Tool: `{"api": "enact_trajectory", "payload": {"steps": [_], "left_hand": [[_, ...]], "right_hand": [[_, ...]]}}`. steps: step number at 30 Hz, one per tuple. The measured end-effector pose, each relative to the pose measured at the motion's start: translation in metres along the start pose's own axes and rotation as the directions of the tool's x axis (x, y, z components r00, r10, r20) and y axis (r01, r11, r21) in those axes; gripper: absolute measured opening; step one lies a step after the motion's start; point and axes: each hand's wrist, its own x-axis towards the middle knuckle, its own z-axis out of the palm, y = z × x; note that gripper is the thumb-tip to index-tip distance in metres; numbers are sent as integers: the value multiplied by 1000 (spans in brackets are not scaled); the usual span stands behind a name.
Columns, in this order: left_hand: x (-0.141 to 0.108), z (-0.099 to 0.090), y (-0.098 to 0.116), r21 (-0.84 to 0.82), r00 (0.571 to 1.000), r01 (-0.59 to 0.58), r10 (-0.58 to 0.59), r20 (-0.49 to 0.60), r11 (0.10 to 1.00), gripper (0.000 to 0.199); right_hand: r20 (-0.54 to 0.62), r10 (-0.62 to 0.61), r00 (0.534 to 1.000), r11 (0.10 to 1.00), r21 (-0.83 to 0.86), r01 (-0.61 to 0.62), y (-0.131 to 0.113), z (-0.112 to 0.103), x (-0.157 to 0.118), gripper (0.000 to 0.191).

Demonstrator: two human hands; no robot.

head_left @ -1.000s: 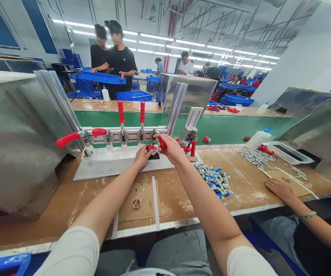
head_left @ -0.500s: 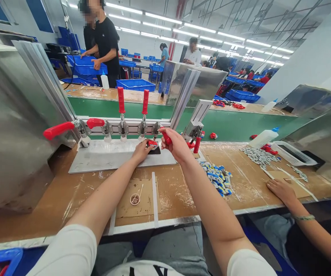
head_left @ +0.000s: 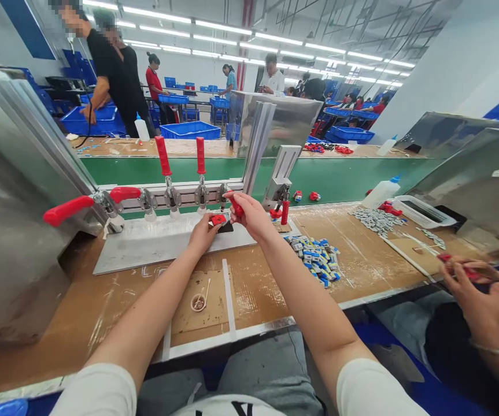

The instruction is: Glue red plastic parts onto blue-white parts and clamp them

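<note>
My left hand (head_left: 203, 234) pinches a small red plastic part (head_left: 218, 219) over a dark pad (head_left: 225, 227) on the light metal base plate (head_left: 145, 245). My right hand (head_left: 252, 218) is wrapped round the red handle (head_left: 235, 204) of the rightmost toggle clamp (head_left: 223, 192) on the rail. That clamp stands just above and behind the red part; whether it touches the part I cannot tell. Along the same rail sit several more toggle clamps, two with upright red handles (head_left: 163, 156) and two with handles swung out to the left (head_left: 69, 211).
A pile of blue, white and yellow small parts (head_left: 316, 258) lies right of my forearm. Before me is cardboard (head_left: 188, 315) with a small cup (head_left: 198, 303) and a stick. At right, a co-worker's hands (head_left: 475, 289) hold something red. Behind runs a green belt (head_left: 154, 167).
The view has turned slightly right. My hands stay at the red part and clamp handle. The co-worker's hand at right has lifted off the table, and both hands now hold something red.
</note>
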Motion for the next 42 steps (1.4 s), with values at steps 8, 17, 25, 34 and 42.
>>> {"api": "enact_trajectory", "payload": {"steps": [8,17,25,34,42], "left_hand": [[18,7,-1,53,999,-50,51,-9,997,36],[35,11,-10,94,999,-50,49,9,994,39],[34,15,-10,101,998,-62,62,2,993,44],[37,17,-13,77,998,-61,60,12,995,54],[39,17,-14,34,997,-81,81,16,996,55]], "right_hand": [[-79,86,993,996,-14,-88,-20,13,10,36],[-44,57,997,997,-52,-60,-11,2,6,40],[0,-71,997,996,-50,71,25,-3,-7,32],[30,-123,992,967,-219,127,63,-14,-17,44],[-30,-109,994,950,-297,95,75,-11,-19,86]]}}
